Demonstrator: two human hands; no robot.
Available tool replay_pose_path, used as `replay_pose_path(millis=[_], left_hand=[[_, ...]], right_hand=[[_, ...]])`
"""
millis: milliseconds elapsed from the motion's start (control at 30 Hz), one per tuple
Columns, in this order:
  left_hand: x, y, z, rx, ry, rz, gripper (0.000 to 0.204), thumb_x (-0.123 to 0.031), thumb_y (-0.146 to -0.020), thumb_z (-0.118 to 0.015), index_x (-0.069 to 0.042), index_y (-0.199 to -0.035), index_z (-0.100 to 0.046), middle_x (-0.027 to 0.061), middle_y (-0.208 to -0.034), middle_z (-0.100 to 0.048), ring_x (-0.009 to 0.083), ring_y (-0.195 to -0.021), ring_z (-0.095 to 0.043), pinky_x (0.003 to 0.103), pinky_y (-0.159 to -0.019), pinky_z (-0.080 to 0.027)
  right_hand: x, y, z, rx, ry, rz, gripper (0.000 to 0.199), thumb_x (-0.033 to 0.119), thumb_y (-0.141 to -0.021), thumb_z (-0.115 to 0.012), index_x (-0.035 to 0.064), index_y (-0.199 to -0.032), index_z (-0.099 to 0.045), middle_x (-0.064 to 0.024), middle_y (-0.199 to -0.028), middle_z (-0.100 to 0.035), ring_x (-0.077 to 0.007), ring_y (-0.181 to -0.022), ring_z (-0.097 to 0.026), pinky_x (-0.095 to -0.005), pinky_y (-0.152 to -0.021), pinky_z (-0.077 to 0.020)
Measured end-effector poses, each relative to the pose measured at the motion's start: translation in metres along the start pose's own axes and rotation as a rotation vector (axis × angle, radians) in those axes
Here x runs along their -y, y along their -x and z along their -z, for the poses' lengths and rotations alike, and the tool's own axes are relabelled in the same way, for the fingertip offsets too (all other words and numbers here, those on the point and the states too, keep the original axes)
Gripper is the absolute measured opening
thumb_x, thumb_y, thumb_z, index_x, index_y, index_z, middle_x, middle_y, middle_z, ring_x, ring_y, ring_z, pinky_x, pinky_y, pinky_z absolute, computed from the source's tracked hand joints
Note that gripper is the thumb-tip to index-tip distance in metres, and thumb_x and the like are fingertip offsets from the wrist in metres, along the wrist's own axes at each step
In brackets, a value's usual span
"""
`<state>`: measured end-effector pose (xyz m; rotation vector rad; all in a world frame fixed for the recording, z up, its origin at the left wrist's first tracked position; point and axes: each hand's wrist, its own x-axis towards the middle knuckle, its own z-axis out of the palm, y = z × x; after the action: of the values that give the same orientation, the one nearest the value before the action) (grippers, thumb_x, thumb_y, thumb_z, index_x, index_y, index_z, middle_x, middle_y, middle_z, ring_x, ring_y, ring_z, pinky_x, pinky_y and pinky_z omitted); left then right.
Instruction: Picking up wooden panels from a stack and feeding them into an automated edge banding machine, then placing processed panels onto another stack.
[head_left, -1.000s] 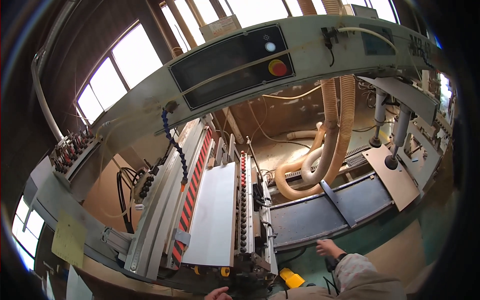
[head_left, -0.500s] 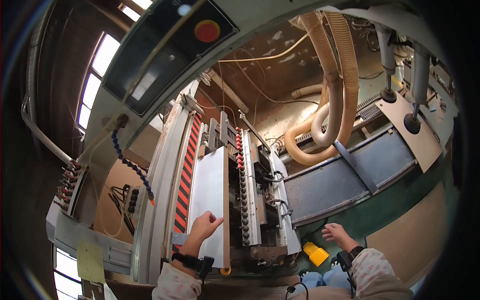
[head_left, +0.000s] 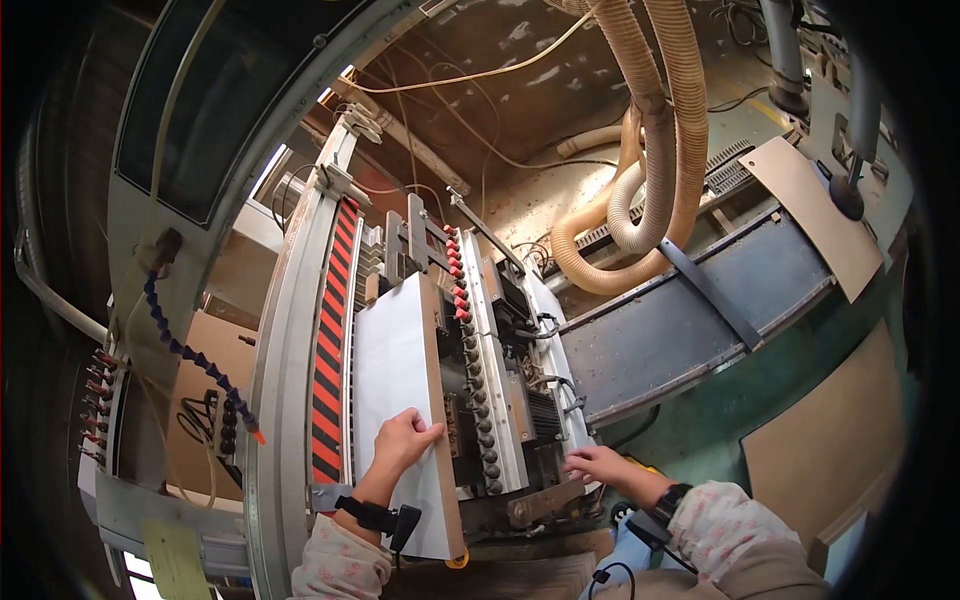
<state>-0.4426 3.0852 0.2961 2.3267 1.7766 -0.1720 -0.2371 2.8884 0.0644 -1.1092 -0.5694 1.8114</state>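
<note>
As seen from the head view, finds a white panel (head_left: 395, 400) lying flat on the bed of a woodworking machine, long side running away from the person. Places its left edge just beside a red-and-black striped rail (head_left: 330, 350) and its brown right edge next to a row of dark round heads (head_left: 478, 400).

Records the left hand (head_left: 403, 440) laid on the near part of the panel, fingers loosely bent with tips at the right edge, pressing rather than clasping. Records the right hand (head_left: 595, 465) apart from the panel, on the near right corner of the machine, fingers stretched out flat on a metal part, holding nothing. Notes a dark wrist strap (head_left: 372, 515) on the left arm.

Judges loading as largely done: panel already on the bed, near end overhanging toward the person, above a small yellow piece (head_left: 458, 560). Judges seating as unfinished: cannot confirm the far end touching the clamps (head_left: 415, 240) at the back, nor the left edge flush against the rail. Finds no holes or cuts on the visible white face. Cannot tell running from idle.

Elsewhere, notes tan ribbed hoses (head_left: 660, 150) hanging over the back, a blue jointed nozzle hose (head_left: 190, 350) at the left, and a brown board (head_left: 815, 215) well apart at the right.
</note>
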Motion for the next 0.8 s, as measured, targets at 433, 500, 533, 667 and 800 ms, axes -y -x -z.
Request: replay_pose_path(millis=[433,500,533,667,800], left_hand=[[0.004,0.005,0.044,0.004,0.363,-0.073,0.027,-0.019,-0.069,-0.069,-0.005,-0.062,-0.047,0.0028,-0.053,-0.049,0.0119,-0.048,-0.050,0.028,-0.045,-0.041],[0.004,0.012,0.067,0.036,0.491,-0.051,0.025,-0.010,-0.071,-0.067,-0.006,-0.063,-0.044,-0.0009,-0.053,-0.046,0.0061,-0.043,-0.046,0.021,-0.039,-0.037],[0.007,0.012,0.075,0.053,0.537,-0.033,0.025,-0.008,-0.072,-0.067,-0.006,-0.063,-0.043,-0.0009,-0.053,-0.047,0.0062,-0.042,-0.045,0.020,-0.038,-0.036],[0.007,0.023,0.095,0.045,0.590,0.002,0.025,-0.008,-0.074,-0.065,-0.007,-0.064,-0.042,0.0002,-0.053,-0.048,0.0067,-0.040,-0.047,0.020,-0.036,-0.035],[0.014,0.025,0.096,0.042,0.623,0.024,0.025,-0.008,-0.075,-0.065,-0.007,-0.065,-0.043,0.0003,-0.052,-0.049,0.0056,-0.039,-0.046,0.019,-0.035,-0.035]], right_hand=[[0.112,-0.104,-0.125,0.121,-0.231,0.114,0.049,0.048,-0.087,-0.049,0.0028,-0.105,-0.054,-0.0069,-0.093,-0.060,-0.0110,-0.072,-0.057,-0.0251,-0.060,-0.0481],[0.125,-0.117,-0.131,0.152,-0.240,0.134,0.056,0.052,-0.084,-0.051,-0.0007,-0.102,-0.053,-0.0103,-0.089,-0.060,-0.0127,-0.069,-0.058,-0.0276,-0.057,-0.0496],[0.132,-0.121,-0.135,0.149,-0.249,0.131,0.056,0.052,-0.084,-0.051,-0.0007,-0.102,-0.053,-0.0103,-0.089,-0.060,-0.0127,-0.069,-0.058,-0.0276,-0.057,-0.0496],[0.154,-0.138,-0.155,0.075,0.075,0.147,0.073,0.064,-0.074,-0.051,-0.0043,-0.100,-0.054,-0.0152,-0.083,-0.061,-0.0208,-0.072,-0.062,-0.0311,-0.059,-0.0507],[0.154,-0.157,-0.167,-0.045,0.265,0.278,0.080,0.069,-0.071,-0.049,-0.0050,-0.099,-0.060,-0.0205,-0.091,-0.062,-0.0317,-0.081,-0.062,-0.0351,-0.072,-0.0492]])
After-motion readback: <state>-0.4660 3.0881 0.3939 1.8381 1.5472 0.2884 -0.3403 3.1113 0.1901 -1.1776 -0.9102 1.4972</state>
